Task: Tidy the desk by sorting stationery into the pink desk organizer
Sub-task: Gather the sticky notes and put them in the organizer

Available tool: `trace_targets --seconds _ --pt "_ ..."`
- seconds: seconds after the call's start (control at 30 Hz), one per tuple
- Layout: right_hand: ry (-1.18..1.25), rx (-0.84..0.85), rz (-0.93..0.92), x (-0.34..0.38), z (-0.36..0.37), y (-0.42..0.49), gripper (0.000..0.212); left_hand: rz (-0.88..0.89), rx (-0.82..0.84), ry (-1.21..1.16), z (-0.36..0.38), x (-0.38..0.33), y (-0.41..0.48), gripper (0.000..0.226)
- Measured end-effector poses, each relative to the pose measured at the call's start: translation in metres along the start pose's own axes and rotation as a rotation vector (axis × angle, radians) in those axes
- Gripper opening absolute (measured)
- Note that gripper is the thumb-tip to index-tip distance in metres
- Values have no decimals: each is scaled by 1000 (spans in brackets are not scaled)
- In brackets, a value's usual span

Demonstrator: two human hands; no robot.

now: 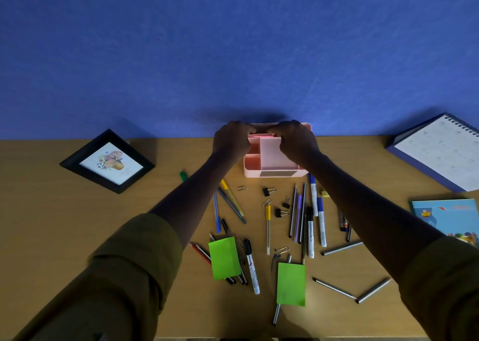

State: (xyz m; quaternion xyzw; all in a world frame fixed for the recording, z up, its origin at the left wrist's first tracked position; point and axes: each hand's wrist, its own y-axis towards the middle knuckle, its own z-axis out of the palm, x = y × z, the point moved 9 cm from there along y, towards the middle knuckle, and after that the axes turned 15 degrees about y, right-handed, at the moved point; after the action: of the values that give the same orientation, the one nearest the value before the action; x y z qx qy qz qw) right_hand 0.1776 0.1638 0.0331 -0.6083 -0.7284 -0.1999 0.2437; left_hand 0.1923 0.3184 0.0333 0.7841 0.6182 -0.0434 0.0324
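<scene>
The left hand (231, 139) and right hand (295, 139) meet over the rear of the pink desk organizer (251, 172). Each pinches one end of a pink note pad (260, 134) with curled fingers. The pad's long axis runs left to right above the organizer's back compartment (whether it touches the rim is unclear). Pens (298, 217) and green note pads (224, 257) lie scattered in front of the organizer.

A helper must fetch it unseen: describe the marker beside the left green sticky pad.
From the pink desk organizer at the back of the desk, come nearer to two green sticky pads. The marker lies just right of the left pad. Its thick white barrel and black cap set it apart from the thin pencils alongside.
</scene>
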Motion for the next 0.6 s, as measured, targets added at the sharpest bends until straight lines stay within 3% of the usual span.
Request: trace_targets --seconds 0.13,0.33,0.47,0.6 --pt "62 -76 25 -1 -11 -8 35 -106 -60 -101 -12 5 -6 32" --pt "198 -166 31 -1 -27 -52 28 -396 -169 -511 -30 4 -63 23" --pt "349 -228 20 -5 -30 -112 22 -518 10 -828 1 -18 -128 17" --pt "502 -259 176 -25 -14 -180 20 -787 294 -1178 53 -46 -206 12"
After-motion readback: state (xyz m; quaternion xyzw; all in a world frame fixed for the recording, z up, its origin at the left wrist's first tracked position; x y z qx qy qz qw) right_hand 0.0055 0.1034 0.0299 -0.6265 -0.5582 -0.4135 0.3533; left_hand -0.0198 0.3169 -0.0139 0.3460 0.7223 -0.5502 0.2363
